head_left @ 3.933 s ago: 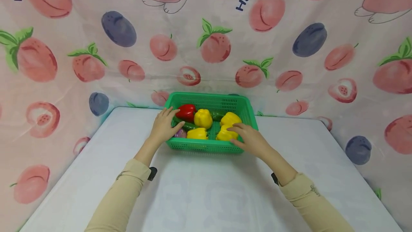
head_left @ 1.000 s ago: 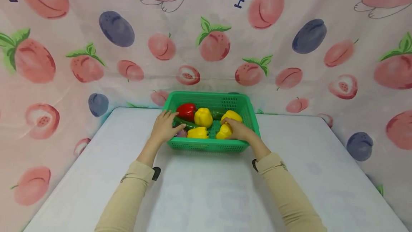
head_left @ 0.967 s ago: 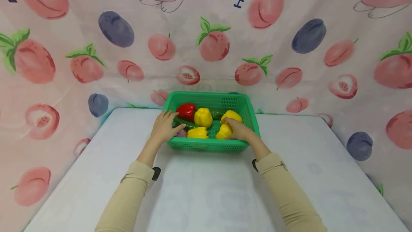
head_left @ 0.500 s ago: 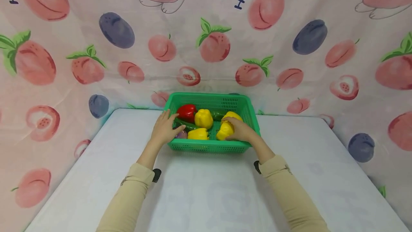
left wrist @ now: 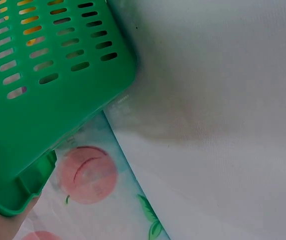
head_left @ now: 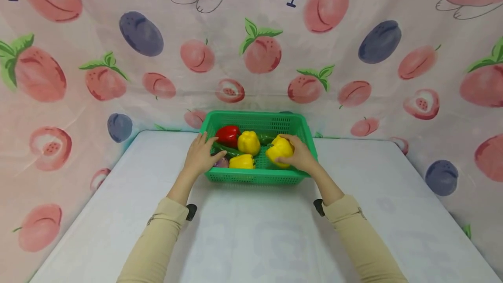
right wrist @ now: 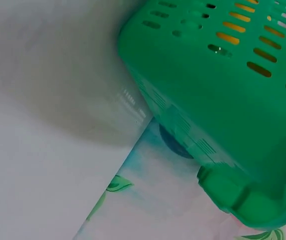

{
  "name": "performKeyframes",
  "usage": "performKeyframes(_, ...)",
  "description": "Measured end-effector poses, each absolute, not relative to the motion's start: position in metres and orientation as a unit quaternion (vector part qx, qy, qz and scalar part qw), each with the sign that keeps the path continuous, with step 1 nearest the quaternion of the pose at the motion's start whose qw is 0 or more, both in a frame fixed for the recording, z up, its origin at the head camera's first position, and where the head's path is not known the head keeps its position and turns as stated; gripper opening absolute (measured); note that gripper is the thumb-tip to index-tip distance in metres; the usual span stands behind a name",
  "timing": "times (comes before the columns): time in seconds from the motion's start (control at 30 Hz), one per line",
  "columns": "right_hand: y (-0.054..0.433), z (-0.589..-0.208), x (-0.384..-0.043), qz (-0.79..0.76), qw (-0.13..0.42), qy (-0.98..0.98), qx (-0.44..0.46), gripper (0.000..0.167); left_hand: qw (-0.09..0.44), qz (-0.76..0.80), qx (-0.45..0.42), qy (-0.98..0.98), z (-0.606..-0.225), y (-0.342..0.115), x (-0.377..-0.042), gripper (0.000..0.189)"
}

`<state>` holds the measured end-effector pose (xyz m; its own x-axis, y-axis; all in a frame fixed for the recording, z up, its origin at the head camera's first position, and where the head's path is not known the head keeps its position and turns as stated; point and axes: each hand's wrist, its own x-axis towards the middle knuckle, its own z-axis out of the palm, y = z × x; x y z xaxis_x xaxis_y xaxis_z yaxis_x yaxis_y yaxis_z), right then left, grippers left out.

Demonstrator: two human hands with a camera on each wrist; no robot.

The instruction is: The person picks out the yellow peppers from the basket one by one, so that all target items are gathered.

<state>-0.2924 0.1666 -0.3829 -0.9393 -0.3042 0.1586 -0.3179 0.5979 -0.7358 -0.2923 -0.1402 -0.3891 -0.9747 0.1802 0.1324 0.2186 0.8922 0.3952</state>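
Observation:
In the head view, a green plastic basket (head_left: 255, 177) stands at the back of the white table. My right hand (head_left: 301, 154) grips a yellow bell pepper (head_left: 280, 152) inside its right half, fingers over the top and thumb on the near side. My left hand (head_left: 199, 154) rests at the left rim, fingers spread and thumb over the inside. Left of the held pepper lie two more yellow bell peppers, one upright (head_left: 249, 143) and one on its side (head_left: 242, 161). A red bell pepper (head_left: 228, 136) sits at the back left.
Also in the basket are a dark green cucumber-like vegetable (head_left: 228, 150), another dark green one (head_left: 266, 138) at the back, and a purple vegetable (head_left: 221, 162) by my left thumb. A fruit-printed cloth (head_left: 259, 95) hangs right behind the basket. White tabletop (head_left: 251, 230) extends in front.
My right hand came into the basket, took hold of the near-right yellow bell pepper and raised it slightly; it now covers the pepper behind it. The left hand stays at the rim.

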Motion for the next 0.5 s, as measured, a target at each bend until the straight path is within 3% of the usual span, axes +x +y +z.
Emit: performKeyframes(0.5,0.170,-0.374,-0.276,0.511,0.018,-0.853,0.099,0.072,0.036,-0.204,-0.099,-0.973,-0.393,-0.143,-0.296,0.065)
